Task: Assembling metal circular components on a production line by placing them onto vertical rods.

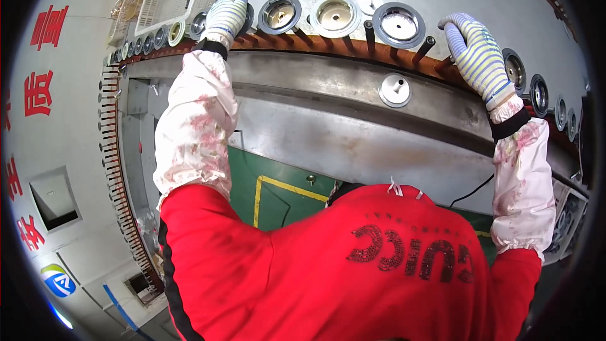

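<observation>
One gloved left hand [227, 17] partly covers a dark ring [250, 17], upper left; the right hand [476, 52] curves beside a round metal part [514, 68], upper right. Whether either grips cannot be told.

We count two striped gloves [226, 17] and two white pegged discs [394, 95]. Between our gloves lies one cream-rimmed disc [331, 14].

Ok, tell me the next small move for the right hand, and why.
Probably reach the right hand toward the small white disc: it sits on the metal surface, apart from the row of discs, and looks nearer this hand than the left hand.
</observation>
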### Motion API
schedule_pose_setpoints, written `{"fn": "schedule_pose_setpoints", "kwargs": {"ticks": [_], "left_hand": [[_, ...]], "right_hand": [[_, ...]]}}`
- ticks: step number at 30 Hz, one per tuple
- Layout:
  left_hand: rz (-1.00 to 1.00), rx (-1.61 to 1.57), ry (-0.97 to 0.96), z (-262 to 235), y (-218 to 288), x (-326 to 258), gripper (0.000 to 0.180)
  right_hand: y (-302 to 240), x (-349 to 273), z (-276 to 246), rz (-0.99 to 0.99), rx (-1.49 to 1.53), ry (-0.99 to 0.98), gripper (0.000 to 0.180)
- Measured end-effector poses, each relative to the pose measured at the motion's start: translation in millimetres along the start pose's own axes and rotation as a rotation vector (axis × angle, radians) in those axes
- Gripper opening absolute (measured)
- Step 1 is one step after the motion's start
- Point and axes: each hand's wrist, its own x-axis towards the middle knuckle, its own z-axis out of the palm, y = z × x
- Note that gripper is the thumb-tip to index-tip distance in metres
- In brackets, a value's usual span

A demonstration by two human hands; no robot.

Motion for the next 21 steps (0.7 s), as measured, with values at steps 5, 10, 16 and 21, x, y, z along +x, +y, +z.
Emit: {"fn": "schedule_pose_setpoints", "kwargs": {"ticks": [5, 10, 16, 21], "left_hand": [[0.109, 0.101, 0.049, 15.5, -23.8, -5.6, 0.067], [0.111, -0.020, 0.006, 20.9, -36.5, 19.7, 0.064], [0.420, 0.360, -0.006, 24.4, -84.0, 51.8, 0.047], [0.148, 0.084, 0.099, 24.1, -101.8, 77.5, 0.064]], "right_hand": [[-4.9, -11.8, 11.8, -0.015, 0.031, -0.014, 0.029], [-23.7, -12.1, 20.8, -0.005, -0.028, 0.031, 0.029], [-38.6, -6.8, 37.4, -0.202, -0.138, 0.287, 0.031], [-2.0, 1.2, 32.4, 0.156, -0.430, -0.104, 0.036]]}}
